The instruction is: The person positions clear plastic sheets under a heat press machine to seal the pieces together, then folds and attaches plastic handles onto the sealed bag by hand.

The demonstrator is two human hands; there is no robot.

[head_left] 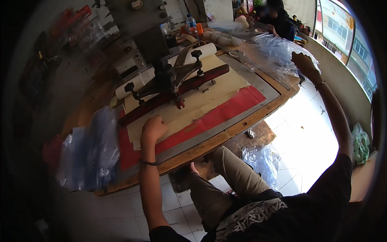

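Note:
My left hand [154, 128] is closed, knuckles up, on the front edge of a wrinkled cream sheet [189, 111]. Its fingertips are hidden, so what they hold, if anything, does not show. Under the cream sheet lies a red sheet [225, 109]. Across both runs the long dark red bar [209, 78] of a black press head [165, 76]. Out to the right, my right hand [305, 63] is closed at the edge of a heap of clear plastic [278, 50] and appears to grip it.
A blurred stack of clear plastic bags [90, 149] lies at the table's left end. The wooden table edge [238, 130] runs in front of my knees. A bottle [190, 22] stands at the back. Another person [278, 20] sits at the far right. More plastic [262, 163] hangs low beside my leg.

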